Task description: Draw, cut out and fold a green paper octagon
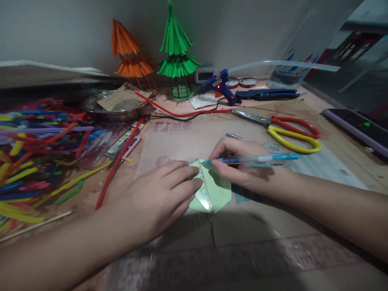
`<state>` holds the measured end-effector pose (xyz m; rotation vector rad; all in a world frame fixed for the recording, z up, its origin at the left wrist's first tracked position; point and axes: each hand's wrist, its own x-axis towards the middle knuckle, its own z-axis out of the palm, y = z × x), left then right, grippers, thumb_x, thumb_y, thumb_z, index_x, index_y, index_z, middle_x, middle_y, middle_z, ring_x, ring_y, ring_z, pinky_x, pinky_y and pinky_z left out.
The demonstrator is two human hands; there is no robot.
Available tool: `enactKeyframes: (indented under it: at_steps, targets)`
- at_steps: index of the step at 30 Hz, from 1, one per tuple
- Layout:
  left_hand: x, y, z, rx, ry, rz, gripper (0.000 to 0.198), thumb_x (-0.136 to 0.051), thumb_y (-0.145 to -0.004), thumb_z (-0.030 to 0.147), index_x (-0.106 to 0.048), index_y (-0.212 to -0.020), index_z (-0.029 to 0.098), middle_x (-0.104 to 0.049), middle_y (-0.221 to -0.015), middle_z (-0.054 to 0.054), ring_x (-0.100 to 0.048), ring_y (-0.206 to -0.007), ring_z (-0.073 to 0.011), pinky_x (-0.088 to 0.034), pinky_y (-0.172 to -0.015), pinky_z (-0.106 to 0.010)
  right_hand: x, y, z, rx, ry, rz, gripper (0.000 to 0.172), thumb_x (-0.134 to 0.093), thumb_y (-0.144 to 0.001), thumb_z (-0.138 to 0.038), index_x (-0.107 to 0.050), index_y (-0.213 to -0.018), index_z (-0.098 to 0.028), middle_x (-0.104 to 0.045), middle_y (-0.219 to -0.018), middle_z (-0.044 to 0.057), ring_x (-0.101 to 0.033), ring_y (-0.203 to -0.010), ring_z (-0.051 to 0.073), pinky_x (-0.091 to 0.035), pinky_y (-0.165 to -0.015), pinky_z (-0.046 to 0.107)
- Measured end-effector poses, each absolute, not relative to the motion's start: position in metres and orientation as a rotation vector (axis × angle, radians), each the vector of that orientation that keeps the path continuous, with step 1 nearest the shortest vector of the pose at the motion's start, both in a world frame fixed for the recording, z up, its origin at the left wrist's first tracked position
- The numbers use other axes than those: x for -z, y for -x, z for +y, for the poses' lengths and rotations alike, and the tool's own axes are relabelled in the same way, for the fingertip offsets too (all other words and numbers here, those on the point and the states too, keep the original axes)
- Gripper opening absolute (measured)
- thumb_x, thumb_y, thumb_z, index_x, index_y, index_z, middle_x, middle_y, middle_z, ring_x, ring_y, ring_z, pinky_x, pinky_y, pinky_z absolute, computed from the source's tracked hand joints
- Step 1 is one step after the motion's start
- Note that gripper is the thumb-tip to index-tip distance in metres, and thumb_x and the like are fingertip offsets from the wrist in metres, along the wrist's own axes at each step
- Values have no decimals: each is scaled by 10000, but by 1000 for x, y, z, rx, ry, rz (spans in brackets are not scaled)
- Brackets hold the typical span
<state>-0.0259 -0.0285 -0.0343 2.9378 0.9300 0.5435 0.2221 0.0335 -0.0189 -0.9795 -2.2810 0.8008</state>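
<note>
A pale green paper piece [222,192] with cut corners lies on the plastic-covered work surface. Across it runs a narrow clear ruler [205,196]. My left hand [169,192] lies over the left part of the paper, its fingertips pressing on the ruler, fingers fairly flat. My right hand [242,161] is closed around a blue and clear pen [263,160], whose tip touches the paper by the ruler's upper end. Another slim object [235,136], partly hidden, shows just behind my right hand.
Scissors [273,121] lie beyond my right hand, a phone [357,127] at the right. A blue glue gun [222,87], pliers [266,94], a metal bowl [115,111] and green [178,48] and orange [130,52] tree-like models stand behind. Colourful pipe cleaners [30,161] cover the left.
</note>
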Motion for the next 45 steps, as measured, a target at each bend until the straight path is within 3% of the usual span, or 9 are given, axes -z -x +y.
enactKeyframes:
  at_steps: [17, 23, 31, 45]
  targets:
    - [38, 28, -28, -523, -2929, 936, 263, -454, -1070, 193, -604, -1281, 150, -653, -1310, -141, -580, -1231, -302, -528, -1047, -467, 15, -221, 34, -873, 1014, -2242, 106, -634, -916, -286, -646, -858, -198, -694, -760, 0, -602, -673, 150, -423, -587, 265]
    - [36, 27, -29, -494, -2944, 955, 257, -453, -1065, 196, -630, -1247, 154, -673, -1269, -143, -600, -1220, -299, -537, -1032, -466, 19, -224, 34, -970, 961, -2105, 121, -600, -965, -305, -650, -1011, -206, -734, -903, 32, -674, -801, 179, -506, -695, 299]
    - [36, 28, -34, -482, -3063, 969, 248, -415, -1077, 196, -629, -1192, 143, -692, -1185, -151, -646, -1086, -301, -581, -898, -457, 17, -221, 31, -805, 1020, -2260, 76, -643, -896, -276, -627, -866, -208, -683, -741, 2, -578, -637, 152, -401, -562, 269]
    - [37, 24, -32, -531, -3063, 995, 265, -419, -1071, 198, -671, -1131, 142, -708, -1141, -148, -663, -1025, -280, -576, -852, -425, 19, -222, 34, -823, 1076, -2276, 149, -644, -933, -348, -626, -879, -211, -685, -761, 4, -590, -678, 161, -425, -608, 279]
